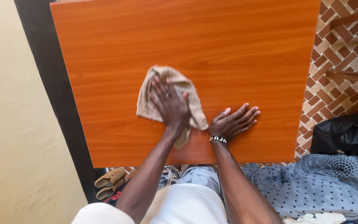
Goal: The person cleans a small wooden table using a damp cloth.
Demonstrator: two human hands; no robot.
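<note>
Beige knitted cloth lies crumpled near the middle of the counter, pinned under the left hand, whose fingers are spread flat across it rather than curled around it. Just beside it, the right hand rests open, palm down, on the bare orange wood-grain surface, holding nothing; a beaded bracelet circles its wrist. Below the counter's near edge, tan sandals sit on the patterned tile floor. To the right lie a dotted grey fabric and a black bag.
</note>
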